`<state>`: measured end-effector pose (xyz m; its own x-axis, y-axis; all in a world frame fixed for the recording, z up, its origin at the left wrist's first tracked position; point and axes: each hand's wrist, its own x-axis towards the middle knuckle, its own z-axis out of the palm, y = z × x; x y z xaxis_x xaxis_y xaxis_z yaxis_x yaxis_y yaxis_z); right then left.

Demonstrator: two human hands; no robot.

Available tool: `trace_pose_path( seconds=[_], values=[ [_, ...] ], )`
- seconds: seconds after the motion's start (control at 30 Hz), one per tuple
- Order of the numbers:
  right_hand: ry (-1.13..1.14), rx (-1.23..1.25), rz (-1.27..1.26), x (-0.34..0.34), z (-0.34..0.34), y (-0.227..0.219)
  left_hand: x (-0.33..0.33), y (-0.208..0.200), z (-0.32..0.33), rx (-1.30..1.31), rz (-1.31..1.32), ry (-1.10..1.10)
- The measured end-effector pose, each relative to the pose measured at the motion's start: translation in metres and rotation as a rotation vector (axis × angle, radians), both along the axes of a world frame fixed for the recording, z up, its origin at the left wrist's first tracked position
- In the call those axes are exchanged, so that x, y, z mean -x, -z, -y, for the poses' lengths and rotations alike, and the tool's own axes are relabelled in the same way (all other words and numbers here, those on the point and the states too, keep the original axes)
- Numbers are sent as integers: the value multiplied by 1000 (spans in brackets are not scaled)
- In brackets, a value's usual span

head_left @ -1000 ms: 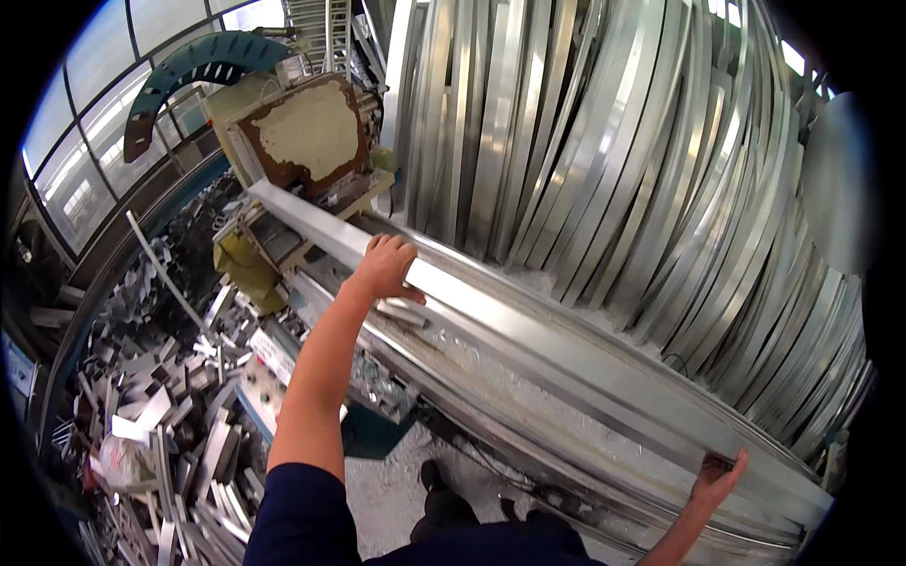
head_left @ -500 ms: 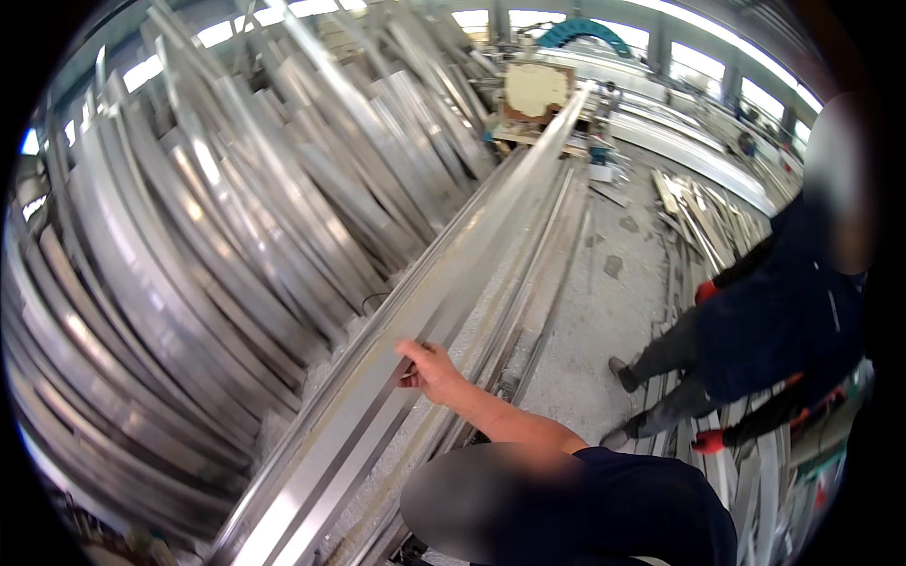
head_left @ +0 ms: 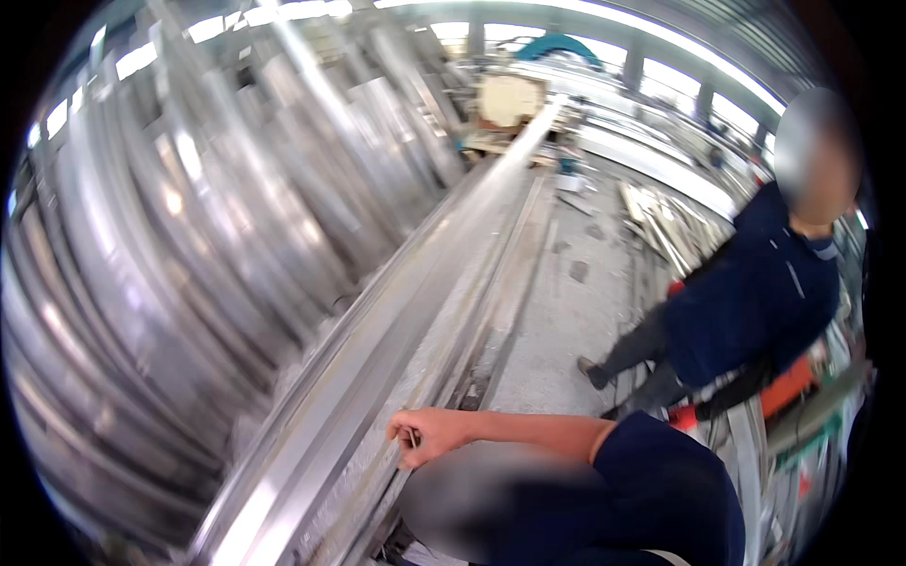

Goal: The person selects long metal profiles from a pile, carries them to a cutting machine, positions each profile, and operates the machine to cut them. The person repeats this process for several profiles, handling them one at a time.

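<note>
Neither of my hands shows in the head view. Long silver metal profiles [head_left: 363, 354] lie side by side, running from the lower left toward the far middle. At the lower edge a co-worker in a dark blue short-sleeved top [head_left: 675, 495] leans over them. The bare hand [head_left: 429, 436] of this co-worker hovers near the right-hand edge of the profiles, its fingers curled. Something small and thin shows between those fingers, too blurred to name. Whether the hand touches the metal is unclear.
Many tall metal lengths [head_left: 189, 236] lean along the left side. A second person in dark clothing [head_left: 746, 292] stands on the right. Loose metal strips [head_left: 661, 222] lie on the grey floor [head_left: 557, 330]. A cream-coloured panel [head_left: 510, 99] stands at the far end.
The near co-worker's hand has come off the edge of a profile and moved nearer. My view has shifted to the right, and the picture is more blurred.
</note>
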<state>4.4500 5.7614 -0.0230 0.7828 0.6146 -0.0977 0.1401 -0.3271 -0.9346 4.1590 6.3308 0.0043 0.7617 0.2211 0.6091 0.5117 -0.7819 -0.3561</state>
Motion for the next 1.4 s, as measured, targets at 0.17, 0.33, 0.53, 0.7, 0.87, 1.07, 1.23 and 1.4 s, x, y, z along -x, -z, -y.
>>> trace_pose_path(
  seconds=[0.17, 0.33, 0.53, 0.7, 0.87, 1.07, 1.23, 1.4],
  values=[
    [-68, 189, 31, 51, -6, -15, 31, 63, 42, 403, 160, 50],
    [161, -263, 154, 134, 31, 58, 184, 75, 109, 522, 237, 7],
    [93, -102, 9, 204, -35, 102, 410, 74, 127, 877, 221, -478],
    [2, 4, 191, 226, -59, 95, 445, 89, 129, 1073, 339, -486],
    [65, 34, 260, 250, -124, 42, 472, 144, 68, 1276, 331, -359],
    [100, 255, 440, 312, -217, 36, 499, 202, -33, 1338, 180, -307],
    [76, 365, 461, 392, -231, 50, 487, 186, -158, 1302, 301, -246],
    [435, 430, 559, 386, -184, 59, 395, 107, -295, 1173, 625, -50]
  ],
)
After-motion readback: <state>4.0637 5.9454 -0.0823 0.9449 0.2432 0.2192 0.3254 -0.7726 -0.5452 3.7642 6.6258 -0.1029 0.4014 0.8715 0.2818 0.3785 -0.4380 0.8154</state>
